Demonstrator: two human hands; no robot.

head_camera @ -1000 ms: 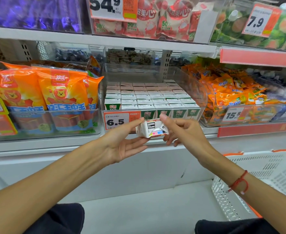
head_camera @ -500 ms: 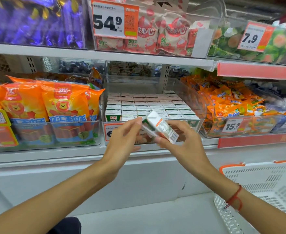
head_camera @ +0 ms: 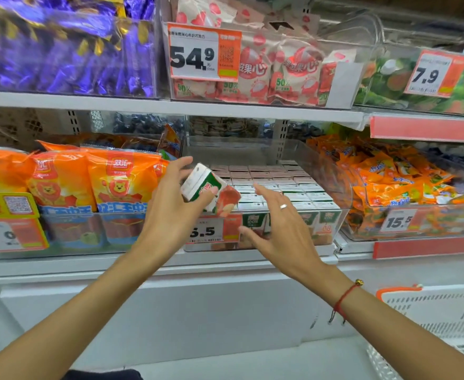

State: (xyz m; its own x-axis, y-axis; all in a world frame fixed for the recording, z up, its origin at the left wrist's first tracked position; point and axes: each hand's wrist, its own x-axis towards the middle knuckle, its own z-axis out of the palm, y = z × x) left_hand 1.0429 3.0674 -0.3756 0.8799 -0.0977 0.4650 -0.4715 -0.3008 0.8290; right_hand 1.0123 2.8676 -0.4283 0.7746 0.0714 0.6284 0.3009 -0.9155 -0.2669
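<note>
At the middle shelf, crouched before the juice bin. My left hand (head_camera: 170,215) is now the only one clamped on the small carton (head_camera: 199,182), thumb across its front and fingers behind. A second ago both hands pinched it low, in front of the 6.5 price tag (head_camera: 207,233); since then it has come up, tilted top-left, and hangs over the front left corner of the clear bin (head_camera: 344,193). My right hand (head_camera: 285,229) has let go: fingers spread, holding nothing, just beside and below the carton. I read this as the look-over being done and the carton about to go somewhere, probably back among the rows of cartons (head_camera: 277,185), though the white basket (head_camera: 439,314) at lower right is the other candidate. Front rows look packed tight; whether a slot is free under my left hand I cannot tell, since the hand hides it. The bin's front wall must be cleared from above, and the upper shelf (head_camera: 170,105) limits lift. Orange sausage packs (head_camera: 115,182) sit left, orange snack packets (head_camera: 390,179) right, both in their own bins. The picture is motion-blurred.
</note>
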